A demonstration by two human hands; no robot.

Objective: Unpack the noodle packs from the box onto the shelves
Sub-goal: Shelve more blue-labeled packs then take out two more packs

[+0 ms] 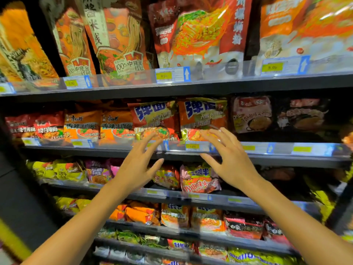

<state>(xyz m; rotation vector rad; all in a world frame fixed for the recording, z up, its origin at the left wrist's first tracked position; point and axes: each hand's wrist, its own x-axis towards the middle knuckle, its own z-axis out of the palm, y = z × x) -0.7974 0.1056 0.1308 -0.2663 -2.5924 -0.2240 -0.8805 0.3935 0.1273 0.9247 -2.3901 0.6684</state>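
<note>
Both hands — left hand [138,165], right hand [232,157] — apart, fingers spread, empty, before red noodle packs [202,119] behind shelf rail [248,150].

- light is bright and warm on the upper packs [198,35], falling from above and in front.
- white glare streaks the glossy bags at top right and the clear price strip [172,75].
- the far right of the middle shelf [305,115] sinks into deep shadow.
- motion blur smears the whole view, worst at the corners.
- shelf lines bow and tilt from wide-angle distortion.
- both forearms are evenly lit.
</note>
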